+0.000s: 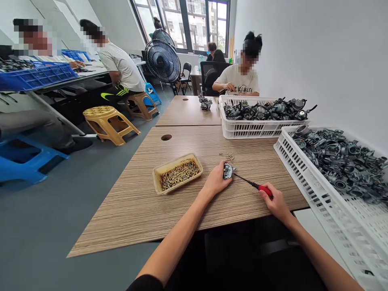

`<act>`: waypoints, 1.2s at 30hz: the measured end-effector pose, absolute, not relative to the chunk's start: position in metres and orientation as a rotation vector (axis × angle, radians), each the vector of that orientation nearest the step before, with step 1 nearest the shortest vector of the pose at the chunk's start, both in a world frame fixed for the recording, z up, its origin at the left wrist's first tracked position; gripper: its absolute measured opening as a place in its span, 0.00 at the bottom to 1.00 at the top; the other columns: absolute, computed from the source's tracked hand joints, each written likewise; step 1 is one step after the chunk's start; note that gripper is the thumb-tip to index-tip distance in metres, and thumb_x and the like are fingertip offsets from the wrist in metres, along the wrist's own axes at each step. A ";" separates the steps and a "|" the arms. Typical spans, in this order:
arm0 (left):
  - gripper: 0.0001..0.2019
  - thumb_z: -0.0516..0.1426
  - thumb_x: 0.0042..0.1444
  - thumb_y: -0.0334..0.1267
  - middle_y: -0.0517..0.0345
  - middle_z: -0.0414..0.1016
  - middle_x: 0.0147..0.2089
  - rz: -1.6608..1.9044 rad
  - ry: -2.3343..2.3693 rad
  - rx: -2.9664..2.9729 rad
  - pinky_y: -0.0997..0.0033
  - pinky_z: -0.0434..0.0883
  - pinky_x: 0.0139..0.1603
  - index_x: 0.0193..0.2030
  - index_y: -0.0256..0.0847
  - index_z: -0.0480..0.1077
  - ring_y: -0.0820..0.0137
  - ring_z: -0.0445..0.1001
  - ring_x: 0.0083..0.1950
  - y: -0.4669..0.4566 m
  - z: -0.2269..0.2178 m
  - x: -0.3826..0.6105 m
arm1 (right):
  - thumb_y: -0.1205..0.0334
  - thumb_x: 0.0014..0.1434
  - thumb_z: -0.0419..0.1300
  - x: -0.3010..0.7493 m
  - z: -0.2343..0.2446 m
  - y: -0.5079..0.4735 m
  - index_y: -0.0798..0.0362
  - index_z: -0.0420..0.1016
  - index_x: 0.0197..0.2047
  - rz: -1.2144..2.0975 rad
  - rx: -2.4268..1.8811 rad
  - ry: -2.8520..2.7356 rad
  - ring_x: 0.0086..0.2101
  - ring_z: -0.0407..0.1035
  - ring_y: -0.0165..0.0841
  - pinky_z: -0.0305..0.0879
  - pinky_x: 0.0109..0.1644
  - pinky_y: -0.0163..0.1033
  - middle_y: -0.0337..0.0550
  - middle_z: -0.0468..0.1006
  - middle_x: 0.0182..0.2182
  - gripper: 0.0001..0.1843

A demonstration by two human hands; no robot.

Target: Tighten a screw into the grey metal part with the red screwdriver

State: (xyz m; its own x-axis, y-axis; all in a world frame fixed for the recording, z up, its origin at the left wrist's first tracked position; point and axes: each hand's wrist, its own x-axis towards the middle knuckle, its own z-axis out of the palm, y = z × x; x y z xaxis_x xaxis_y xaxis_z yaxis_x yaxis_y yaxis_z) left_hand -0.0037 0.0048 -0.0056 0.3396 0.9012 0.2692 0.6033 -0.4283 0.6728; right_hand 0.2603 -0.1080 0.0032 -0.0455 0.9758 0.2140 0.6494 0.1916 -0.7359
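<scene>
My left hand (pixel 216 179) is closed around a small grey metal carburetor body (pixel 228 171), holding it just above or on the wooden table (pixel 127 202). In my right hand (pixel 275 202) is a screwdriver (pixel 265 190) with a red and black handle. Its dark shaft points left, and the tip meets the right side of the carburetor body; the exact contact spot is too small to make out. A few brass pieces (pixel 230 157) lie loose just beyond my left hand. To its left stands a cream tray (pixel 156 182) filled with many small brass parts.
A white crate (pixel 285 141) of grey metal bodies stands at the right. Behind it, another white crate (pixel 230 129) holds assembled carburetors. One carburetor (pixel 205 104) sits on the far table. A co-worker (pixel 242 76) sits opposite; others sit at the left, near a fan (pixel 163 60) and stools (pixel 110 123).
</scene>
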 end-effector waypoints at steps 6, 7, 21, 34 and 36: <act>0.29 0.59 0.51 0.32 0.53 0.75 0.42 0.863 1.333 2.146 0.62 0.71 0.47 0.61 0.42 0.59 0.59 0.76 0.45 0.003 -0.003 -0.003 | 0.47 0.69 0.53 0.259 0.004 -0.108 0.49 0.68 0.37 0.576 -1.548 -1.769 0.23 0.61 0.31 0.58 0.30 0.36 0.34 0.67 0.23 0.16; 0.30 0.60 0.51 0.32 0.54 0.75 0.42 0.866 1.333 2.144 0.63 0.71 0.47 0.61 0.42 0.59 0.59 0.76 0.45 0.003 -0.003 -0.003 | 0.47 0.69 0.53 0.259 0.004 -0.108 0.49 0.68 0.37 0.574 -1.550 -1.770 0.23 0.61 0.31 0.58 0.30 0.37 0.34 0.67 0.23 0.16; 0.31 0.60 0.50 0.31 0.52 0.76 0.44 0.863 1.341 2.132 0.61 0.72 0.49 0.62 0.42 0.59 0.58 0.77 0.47 0.002 -0.002 -0.003 | 0.47 0.69 0.54 0.257 0.007 -0.110 0.49 0.69 0.37 0.553 -1.565 -1.772 0.23 0.63 0.32 0.60 0.30 0.37 0.35 0.70 0.24 0.16; 0.32 0.61 0.52 0.33 0.50 0.76 0.46 0.847 1.341 2.135 0.59 0.73 0.51 0.64 0.41 0.58 0.56 0.76 0.49 0.001 -0.004 -0.003 | 0.46 0.69 0.55 0.256 0.006 -0.111 0.49 0.68 0.37 0.533 -1.588 -1.785 0.23 0.64 0.32 0.60 0.31 0.37 0.36 0.72 0.25 0.16; 0.32 0.61 0.52 0.33 0.50 0.76 0.46 0.841 1.344 2.132 0.59 0.73 0.51 0.64 0.42 0.58 0.56 0.76 0.50 0.002 -0.004 -0.003 | 0.46 0.69 0.55 0.256 0.004 -0.111 0.49 0.68 0.37 0.528 -1.589 -1.793 0.23 0.64 0.32 0.60 0.31 0.37 0.36 0.73 0.25 0.16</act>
